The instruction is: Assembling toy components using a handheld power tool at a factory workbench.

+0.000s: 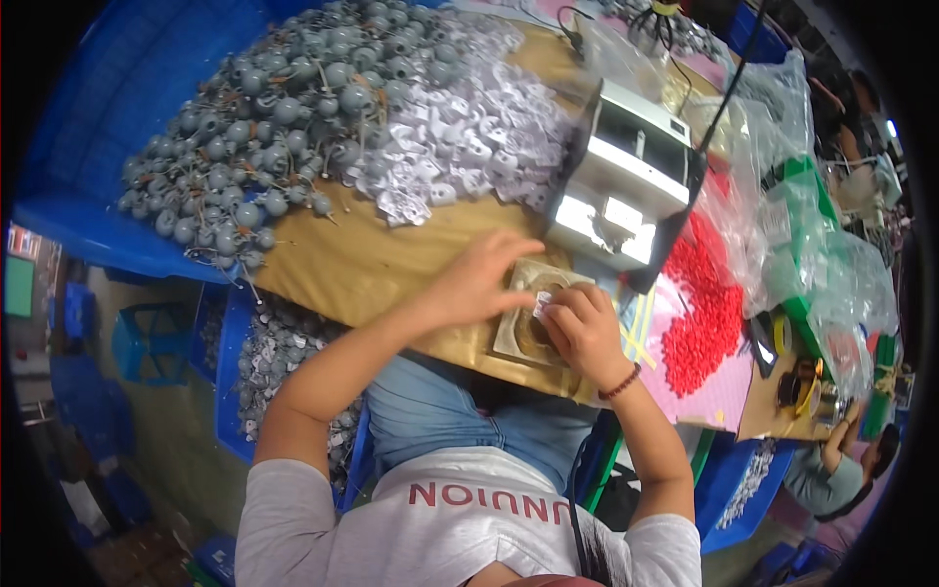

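Observation:
A square beige block (508, 341) with a round recess lies at the table's front edge, between my hands. Over the recess, my right hand (589, 338) has its fingers pinched on a small white plastic piece (542, 302). My left hand (481, 281) is at the block's far left side, thumb and forefinger spread apart, with nothing seen between them. Beyond it spreads a heap of similar white plastic pieces (469, 132). To the left of that lies a large pile of grey ball-shaped parts (293, 108) with thin wires.
A white and black machine (626, 181) stands just beyond the block. Small red parts (699, 318) lie on a pink sheet to the right, near plastic bags (773, 235). A blue bin (108, 230) borders the grey pile. Another person (831, 474) sits at far right.

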The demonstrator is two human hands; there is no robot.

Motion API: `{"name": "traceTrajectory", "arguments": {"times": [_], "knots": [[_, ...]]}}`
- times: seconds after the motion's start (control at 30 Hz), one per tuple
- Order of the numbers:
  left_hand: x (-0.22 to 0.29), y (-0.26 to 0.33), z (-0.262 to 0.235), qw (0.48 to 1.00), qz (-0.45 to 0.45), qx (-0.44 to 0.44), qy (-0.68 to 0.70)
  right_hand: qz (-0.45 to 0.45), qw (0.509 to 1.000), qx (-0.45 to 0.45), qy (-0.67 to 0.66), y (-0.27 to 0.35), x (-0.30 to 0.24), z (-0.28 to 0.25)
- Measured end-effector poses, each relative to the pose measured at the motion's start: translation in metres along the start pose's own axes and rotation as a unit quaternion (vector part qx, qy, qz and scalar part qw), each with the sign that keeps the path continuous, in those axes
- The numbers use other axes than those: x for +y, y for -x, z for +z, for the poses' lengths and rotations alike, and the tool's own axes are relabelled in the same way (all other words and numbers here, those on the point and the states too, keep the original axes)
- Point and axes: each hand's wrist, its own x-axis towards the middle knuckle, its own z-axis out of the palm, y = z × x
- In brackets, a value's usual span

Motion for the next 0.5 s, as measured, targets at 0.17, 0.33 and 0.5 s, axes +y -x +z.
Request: {"name": "traceTrajectory", "arguments": {"times": [0.17, 0.33, 0.5], "knots": [[-0.053, -0.060, -0.085, 0.970, 0.047, 0.132, -0.198, 0.023, 0.999, -0.013, 0.025, 0.003, -0.007, -0.006], [-0.096, -0.144, -0.123, 0.924, 0.050, 0.131, -0.356, 0.064, 0.997, 0.013, -0.035, 0.005, -0.007, -0.007], [-0.159, -0.195, -0.121, 0.873, -0.074, 0.062, -0.478, 0.154, 0.978, 0.044, -0.131, 0.014, -0.005, -0.024]]}}
